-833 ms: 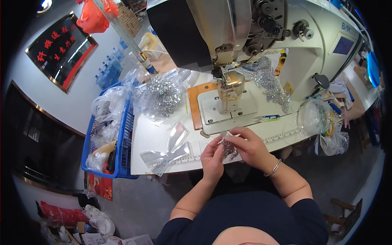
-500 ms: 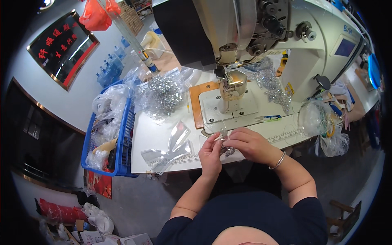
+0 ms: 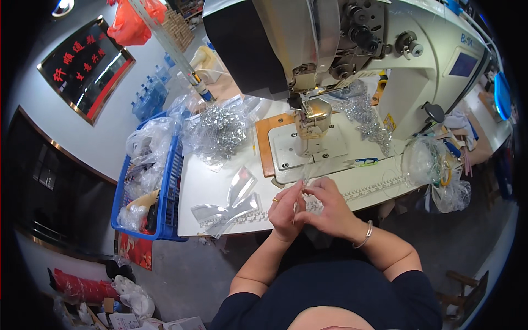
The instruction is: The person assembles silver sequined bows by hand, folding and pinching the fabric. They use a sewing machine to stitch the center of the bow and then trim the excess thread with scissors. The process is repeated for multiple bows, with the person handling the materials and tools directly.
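At the front edge of the white sewing table, my left hand (image 3: 285, 215) and my right hand (image 3: 330, 210) meet with fingers pinched together. A clear plastic strip (image 3: 306, 172) sticks up from between the fingertips; its lower part is hidden by the hands. Just beyond stands a sewing machine (image 3: 314, 122), its needle area above a pale metal plate. Clear plastic pieces (image 3: 242, 204) lie crossed on the table to the left of my hands. Thread snips (image 3: 361, 162) with a green and blue handle rest right of the plate.
A bag of shiny metal pieces (image 3: 217, 129) sits at the table's left, with a blue basket (image 3: 171, 204) of plastic bags beside it. More shiny pieces (image 3: 369, 124) lie right of the needle. A ruler strip (image 3: 374, 187) runs along the front edge. Clear bundles (image 3: 422, 159) are at the right.
My hands have drawn closer together and turned, the right moving slightly left and down. Shiny pieces seen below the fingers before are now hidden from sight.
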A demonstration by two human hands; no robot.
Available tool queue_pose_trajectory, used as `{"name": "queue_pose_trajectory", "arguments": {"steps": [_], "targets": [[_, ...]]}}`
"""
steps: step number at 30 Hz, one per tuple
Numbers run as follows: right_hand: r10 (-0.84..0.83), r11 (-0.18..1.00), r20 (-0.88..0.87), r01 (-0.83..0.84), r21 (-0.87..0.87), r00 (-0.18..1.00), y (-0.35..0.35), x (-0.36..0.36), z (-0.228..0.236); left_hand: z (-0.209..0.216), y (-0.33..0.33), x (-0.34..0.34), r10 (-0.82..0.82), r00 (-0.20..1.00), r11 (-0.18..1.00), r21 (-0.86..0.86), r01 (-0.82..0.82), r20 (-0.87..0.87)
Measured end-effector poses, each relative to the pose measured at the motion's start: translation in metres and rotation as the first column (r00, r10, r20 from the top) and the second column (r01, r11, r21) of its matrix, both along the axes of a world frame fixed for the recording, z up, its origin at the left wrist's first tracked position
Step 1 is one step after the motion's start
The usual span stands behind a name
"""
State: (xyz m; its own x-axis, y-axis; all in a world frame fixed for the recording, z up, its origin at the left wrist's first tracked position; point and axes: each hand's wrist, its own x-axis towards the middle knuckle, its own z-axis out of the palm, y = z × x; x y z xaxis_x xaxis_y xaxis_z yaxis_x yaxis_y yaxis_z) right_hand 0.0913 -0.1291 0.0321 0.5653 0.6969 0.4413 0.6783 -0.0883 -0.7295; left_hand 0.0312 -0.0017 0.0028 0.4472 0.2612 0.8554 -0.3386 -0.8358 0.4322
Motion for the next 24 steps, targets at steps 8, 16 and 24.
{"name": "queue_pose_trajectory", "arguments": {"steps": [8, 16, 24], "targets": [[0.391, 0.832, -0.865, 0.283, 0.478, 0.314, 0.022, -0.010, -0.005, 0.003, 0.002, 0.009, 0.107, 0.993, 0.942, 0.326, -0.084, -0.054], [0.327, 0.871, -0.797, 0.165, 0.463, 0.508, 0.007, 0.024, -0.016, -0.006, -0.013, -0.014, -0.142, 0.983, 0.990, -0.032, 0.140, -0.112], [0.302, 0.951, -0.704, -0.156, 0.266, 0.643, -0.004, 0.058, 0.021, 0.007, 0.019, 0.013, -0.846, 0.243, -0.267, -0.772, 0.577, 0.474]]}}
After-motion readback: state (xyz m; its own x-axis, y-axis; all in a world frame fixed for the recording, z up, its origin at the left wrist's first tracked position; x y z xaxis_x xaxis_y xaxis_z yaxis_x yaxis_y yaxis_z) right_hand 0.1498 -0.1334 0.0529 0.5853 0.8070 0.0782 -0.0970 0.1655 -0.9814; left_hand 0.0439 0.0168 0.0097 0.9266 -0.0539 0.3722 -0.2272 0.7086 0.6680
